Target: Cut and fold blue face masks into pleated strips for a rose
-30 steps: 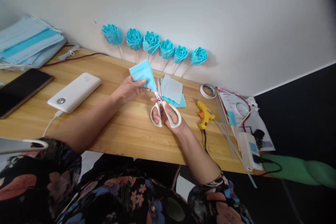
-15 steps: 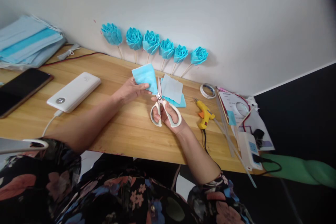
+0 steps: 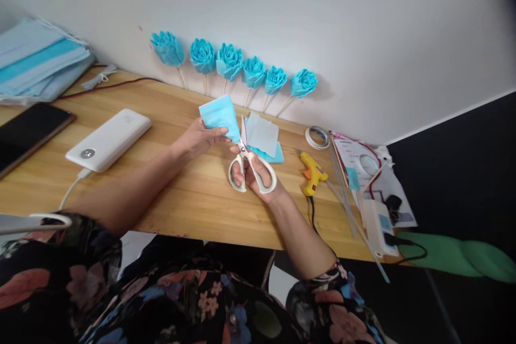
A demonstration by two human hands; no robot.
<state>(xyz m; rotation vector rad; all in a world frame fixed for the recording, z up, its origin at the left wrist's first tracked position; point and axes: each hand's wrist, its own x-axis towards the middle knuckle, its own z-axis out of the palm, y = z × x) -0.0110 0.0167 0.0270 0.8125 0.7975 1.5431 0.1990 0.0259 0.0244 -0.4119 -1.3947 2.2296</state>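
Note:
My left hand pinches a folded piece of thin blue fabric above the table, thumb on its near face. White-handled scissors are in my right hand, fingers through the loops and blades pointing up. The blades meet the fabric's lower right corner; I cannot tell whether they cut into it. Just behind the scissors, more cut pieces, pale and blue, lie on the table. Several blue fabric flowers on thin sticks lean against the wall.
A yellow glue gun lies at right, near a tape roll, clear glue sticks and a white power strip. On the left are a white power bank, a black phone and stacked blue masks.
The whole view has shifted slightly, so everything sits a little further left and up. Fabric and scissors keep nearly the same position relative to each other.

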